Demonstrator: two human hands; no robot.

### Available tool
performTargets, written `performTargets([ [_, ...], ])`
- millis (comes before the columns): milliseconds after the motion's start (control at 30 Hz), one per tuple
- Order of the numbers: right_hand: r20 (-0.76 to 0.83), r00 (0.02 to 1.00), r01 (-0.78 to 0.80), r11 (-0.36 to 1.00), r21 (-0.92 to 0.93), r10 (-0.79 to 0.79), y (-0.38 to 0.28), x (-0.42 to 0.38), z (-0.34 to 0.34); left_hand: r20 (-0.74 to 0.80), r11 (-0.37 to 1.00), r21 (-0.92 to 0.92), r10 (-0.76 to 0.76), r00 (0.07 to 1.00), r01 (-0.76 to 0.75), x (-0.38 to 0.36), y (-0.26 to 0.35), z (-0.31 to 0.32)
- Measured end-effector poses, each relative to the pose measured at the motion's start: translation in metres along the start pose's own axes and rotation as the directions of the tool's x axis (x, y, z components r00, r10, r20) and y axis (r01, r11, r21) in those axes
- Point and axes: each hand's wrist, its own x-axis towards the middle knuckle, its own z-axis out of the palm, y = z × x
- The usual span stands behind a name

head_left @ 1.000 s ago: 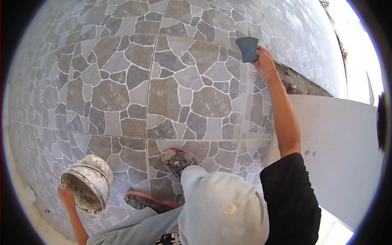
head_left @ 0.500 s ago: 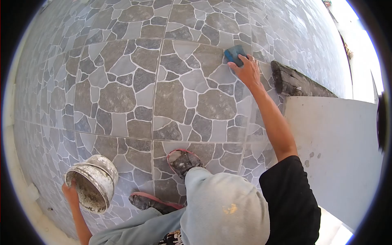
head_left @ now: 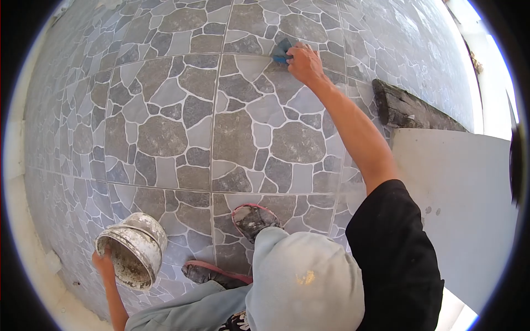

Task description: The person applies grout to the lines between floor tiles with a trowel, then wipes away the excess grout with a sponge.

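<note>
My right hand (head_left: 305, 62) reaches far forward over the stone-patterned tiles (head_left: 237, 135), fingers closed on a blue-grey sponge-like pad (head_left: 282, 51). The pad lies against the tile near a joint line, partly hidden by my fingers. At the lower left, my left hand (head_left: 104, 262) grips the rim of a white bucket (head_left: 144, 243) smeared with dried material. The bucket is tilted, its mouth facing the lower left, and its inside looks dirty.
A dark, rough wooden beam (head_left: 414, 110) lies at the right, beside a pale flat panel (head_left: 458, 182). My shoes (head_left: 254, 219) stand on the tiles below the middle. A pale ledge (head_left: 33, 220) runs along the left edge.
My right hand has moved forward and left with the pad, which now looks bent or tilted. The bucket and my left hand appear slightly further right and lower in view.
</note>
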Motion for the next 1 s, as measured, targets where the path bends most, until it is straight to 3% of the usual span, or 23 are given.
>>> performTargets([
  [33,0.083,0.995,0.051,0.998,-0.027,-0.048,0.012,-0.003,-0.015,0.009,1.000,-0.001,-0.024,1.000,0.024,0.000,0.006,0.000],
  [100,0.048,0.999,-0.018,0.996,-0.092,0.022,0.069,-0.037,-0.040,0.026,0.999,0.031,-0.039,0.999,0.038,-0.001,0.006,-0.003],
  [167,0.019,0.983,-0.176,0.966,-0.190,0.183,0.125,-0.068,-0.061,0.022,0.998,0.048,-0.041,0.999,0.040,0.001,0.003,-0.001],
  [200,-0.029,0.965,-0.263,0.958,-0.111,0.262,0.148,-0.079,-0.060,0.022,0.996,0.075,-0.040,0.999,0.038,-0.001,0.002,-0.005],
  [233,-0.044,0.975,-0.219,0.975,-0.037,0.217,0.157,-0.079,-0.057,0.014,0.995,0.086,-0.057,0.998,0.055,-0.003,0.003,-0.008],
  [333,-0.119,0.979,-0.155,0.983,0.099,0.167,0.068,-0.045,-0.021,0.012,0.998,0.021,-0.057,0.998,0.057,-0.003,0.005,-0.002],
  [500,-0.218,0.962,0.209,0.955,0.211,-0.163,-0.129,0.046,0.069,0.048,0.993,-0.027,-0.111,0.993,0.113,-0.004,0.020,-0.004],
  [567,0.168,0.959,0.228,0.974,0.010,-0.227,-0.178,0.064,0.059,0.037,0.997,-0.017,-0.071,0.997,0.072,-0.001,0.011,-0.004],
  [667,0.126,0.970,0.207,0.978,0.030,-0.209,-0.139,0.056,0.043,0.039,0.999,-0.017,-0.032,0.999,0.032,0.001,-0.002,-0.006],
  [733,-0.040,0.982,0.187,0.982,0.036,-0.185,-0.070,0.025,0.033,0.045,0.999,-0.021,-0.029,0.999,0.030,0.000,-0.005,-0.005],
  [800,0.065,0.995,0.085,0.995,-0.049,-0.082,-0.001,-0.006,-0.003,0.010,0.997,0.061,-0.039,0.999,0.038,-0.002,0.000,-0.003],
  [900,0.121,0.991,-0.041,0.994,-0.098,0.053,0.107,-0.035,-0.040,-0.006,0.999,0.021,-0.026,1.000,0.026,-0.005,0.021,-0.002],
  [933,0.137,0.982,-0.111,0.987,-0.115,0.126,0.118,-0.040,-0.050,-0.021,0.999,0.013,-0.039,0.999,0.039,-0.006,0.026,-0.002],
  [1000,0.109,0.988,-0.101,0.990,-0.103,0.112,0.100,-0.029,-0.032,-0.028,0.996,0.005,-0.089,0.996,0.089,-0.008,0.035,-0.001],
])
